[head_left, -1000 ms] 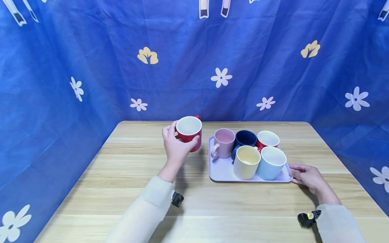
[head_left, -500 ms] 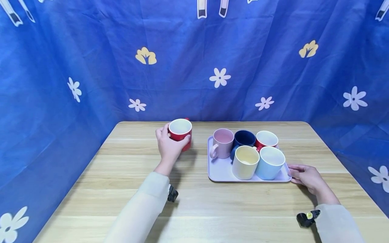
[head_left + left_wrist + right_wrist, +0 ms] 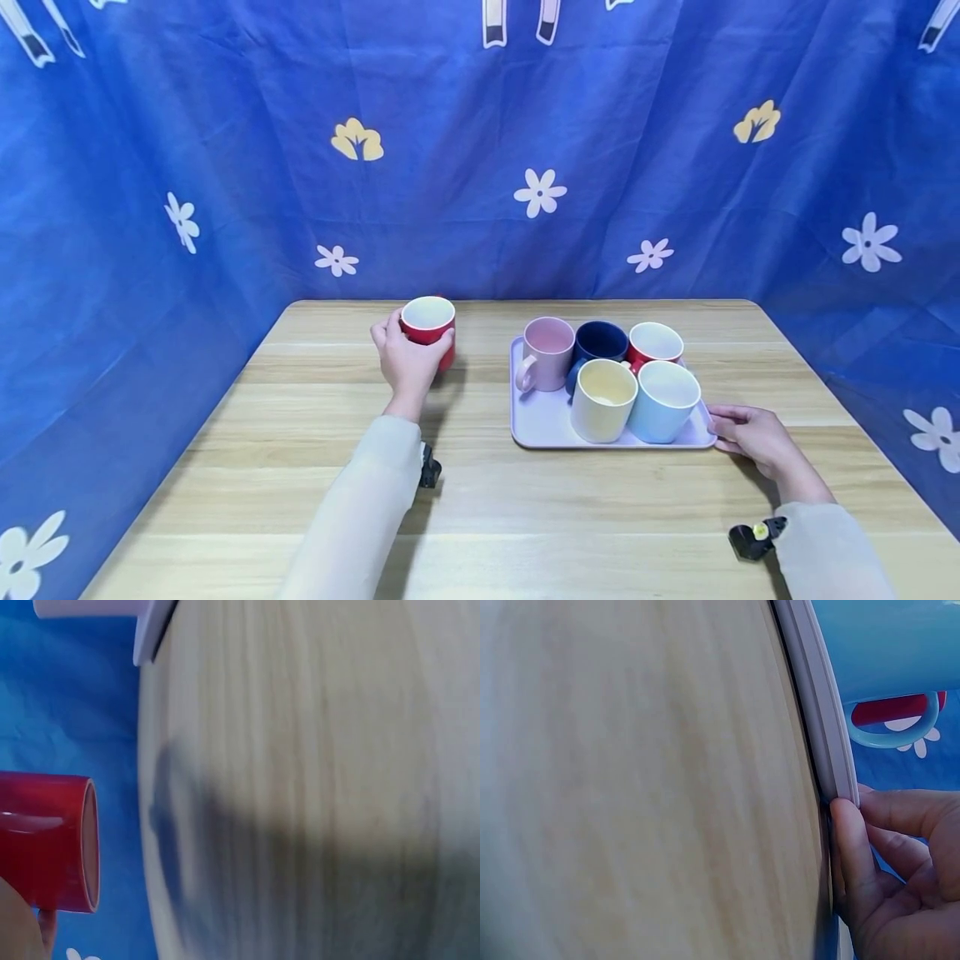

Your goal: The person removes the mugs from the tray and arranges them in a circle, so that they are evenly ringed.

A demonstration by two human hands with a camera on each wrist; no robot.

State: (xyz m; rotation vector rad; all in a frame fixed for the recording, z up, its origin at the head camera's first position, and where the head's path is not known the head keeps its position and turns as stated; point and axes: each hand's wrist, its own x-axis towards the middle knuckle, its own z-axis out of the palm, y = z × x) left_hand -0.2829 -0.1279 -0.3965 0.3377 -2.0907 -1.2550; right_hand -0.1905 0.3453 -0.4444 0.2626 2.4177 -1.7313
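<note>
The left hand holds a red mug, its fingers curled round the mug's body, well to the left of the lilac tray. I cannot tell whether the mug already stands on the wooden table or is just above it. The right hand grips the tray's right edge with bent fingers. On the tray stand five mugs close together: a pink mug, a dark blue mug, a second red mug, a yellow mug and a light blue mug. As I judge it, one mug is out of the tray and five are left there.
</note>
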